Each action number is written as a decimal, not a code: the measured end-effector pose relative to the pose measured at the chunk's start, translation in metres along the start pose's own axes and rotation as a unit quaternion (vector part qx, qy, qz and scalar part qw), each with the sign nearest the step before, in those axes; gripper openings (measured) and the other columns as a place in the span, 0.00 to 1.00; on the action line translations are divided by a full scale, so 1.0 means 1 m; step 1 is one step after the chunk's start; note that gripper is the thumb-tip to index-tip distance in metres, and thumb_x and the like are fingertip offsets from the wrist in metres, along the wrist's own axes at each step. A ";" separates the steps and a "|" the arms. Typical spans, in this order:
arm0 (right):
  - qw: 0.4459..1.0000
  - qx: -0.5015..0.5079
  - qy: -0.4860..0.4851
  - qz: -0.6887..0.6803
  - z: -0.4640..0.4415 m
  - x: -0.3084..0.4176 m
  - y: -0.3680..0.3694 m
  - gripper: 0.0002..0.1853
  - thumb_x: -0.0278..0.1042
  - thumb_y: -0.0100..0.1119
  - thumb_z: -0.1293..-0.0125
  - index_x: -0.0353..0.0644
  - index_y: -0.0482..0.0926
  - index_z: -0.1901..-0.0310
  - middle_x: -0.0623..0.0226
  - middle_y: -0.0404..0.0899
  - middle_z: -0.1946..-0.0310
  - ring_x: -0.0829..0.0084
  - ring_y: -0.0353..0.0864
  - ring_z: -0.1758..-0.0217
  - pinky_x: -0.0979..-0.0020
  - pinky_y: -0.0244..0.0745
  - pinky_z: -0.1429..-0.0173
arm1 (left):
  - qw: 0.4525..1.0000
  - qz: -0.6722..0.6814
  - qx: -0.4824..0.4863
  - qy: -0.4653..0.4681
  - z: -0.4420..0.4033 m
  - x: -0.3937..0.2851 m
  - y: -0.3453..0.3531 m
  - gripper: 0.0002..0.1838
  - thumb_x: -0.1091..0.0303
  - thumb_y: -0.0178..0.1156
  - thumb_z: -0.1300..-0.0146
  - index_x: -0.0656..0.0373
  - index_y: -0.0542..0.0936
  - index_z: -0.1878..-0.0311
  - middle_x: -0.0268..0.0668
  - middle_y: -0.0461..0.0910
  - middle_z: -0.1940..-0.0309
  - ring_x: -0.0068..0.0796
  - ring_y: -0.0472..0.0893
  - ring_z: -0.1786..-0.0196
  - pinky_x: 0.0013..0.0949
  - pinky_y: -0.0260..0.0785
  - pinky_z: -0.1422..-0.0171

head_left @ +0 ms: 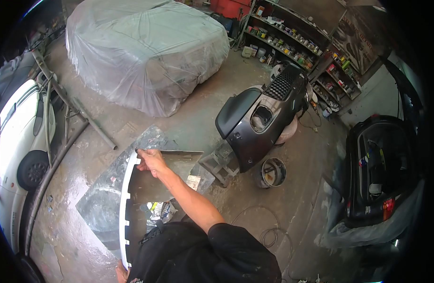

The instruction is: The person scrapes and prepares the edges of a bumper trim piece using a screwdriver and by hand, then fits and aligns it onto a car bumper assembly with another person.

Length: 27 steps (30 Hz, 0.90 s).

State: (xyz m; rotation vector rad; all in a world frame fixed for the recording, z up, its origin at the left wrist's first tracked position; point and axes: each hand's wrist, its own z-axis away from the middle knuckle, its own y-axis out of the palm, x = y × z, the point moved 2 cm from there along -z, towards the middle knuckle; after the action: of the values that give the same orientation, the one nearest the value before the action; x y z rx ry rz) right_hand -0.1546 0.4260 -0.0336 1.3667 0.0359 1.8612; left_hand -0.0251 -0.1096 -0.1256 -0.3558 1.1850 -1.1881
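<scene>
White strip (122,207), left of centre in the lower frame, looks fully picked up, yet unattached. The right hand (151,162) pinches its upper end between thumb and fingers; the left hand (121,272), at the bottom edge, shows too little to tell its grip.

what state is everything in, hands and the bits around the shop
White strip: curved, held off the floor
Right hand: fingers closed on the strip's upper end
Left hand: at the lower end, mostly hidden, grip unclear
Plastic sheeting: draped over a car-sized shape
Black bumper: detached, propped up
Bucket: open-topped, upright
Cable: loosely coiled on the floor
White car: uncovered
</scene>
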 end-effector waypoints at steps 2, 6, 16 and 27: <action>0.999 -0.017 -0.033 0.011 -0.001 -0.001 0.003 0.13 0.37 0.61 0.31 0.35 0.79 0.65 0.64 0.79 0.77 0.73 0.80 0.81 0.75 0.76 0.79 | 0.999 -0.005 0.005 -0.034 0.000 -0.001 0.000 0.17 0.63 0.63 0.42 0.61 0.77 0.52 0.57 0.82 0.70 0.55 0.85 0.56 0.48 0.73 0.57; 0.962 -0.061 -0.207 0.165 0.001 0.000 0.009 0.11 0.33 0.61 0.32 0.31 0.79 0.64 0.62 0.81 0.74 0.76 0.79 0.81 0.75 0.76 0.77 | 0.999 0.022 0.009 -0.028 -0.001 0.008 -0.001 0.19 0.61 0.63 0.42 0.59 0.77 0.51 0.58 0.82 0.69 0.57 0.84 0.55 0.49 0.73 0.55; 0.981 -0.021 -0.097 0.167 0.016 0.024 0.008 0.20 0.46 0.57 0.28 0.31 0.78 0.64 0.62 0.79 0.78 0.71 0.81 0.82 0.72 0.75 0.80 | 0.999 0.013 0.016 0.026 0.016 -0.051 -0.023 0.22 0.60 0.61 0.43 0.63 0.75 0.48 0.59 0.81 0.68 0.60 0.83 0.59 0.51 0.72 0.56; 0.988 0.028 -0.147 0.030 -0.003 -0.001 -0.002 0.12 0.34 0.60 0.31 0.30 0.78 0.58 0.62 0.81 0.67 0.75 0.82 0.71 0.73 0.81 0.73 | 0.999 0.035 0.015 0.017 0.031 -0.070 -0.030 0.19 0.66 0.60 0.43 0.66 0.74 0.50 0.58 0.76 0.76 0.62 0.76 0.72 0.52 0.67 0.66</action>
State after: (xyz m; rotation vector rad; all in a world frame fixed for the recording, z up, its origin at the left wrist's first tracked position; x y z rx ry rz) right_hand -0.1555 0.4278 -0.0368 1.6853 -0.1056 1.6984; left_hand -0.0079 -0.0727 -0.0543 -0.2698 1.1978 -1.1536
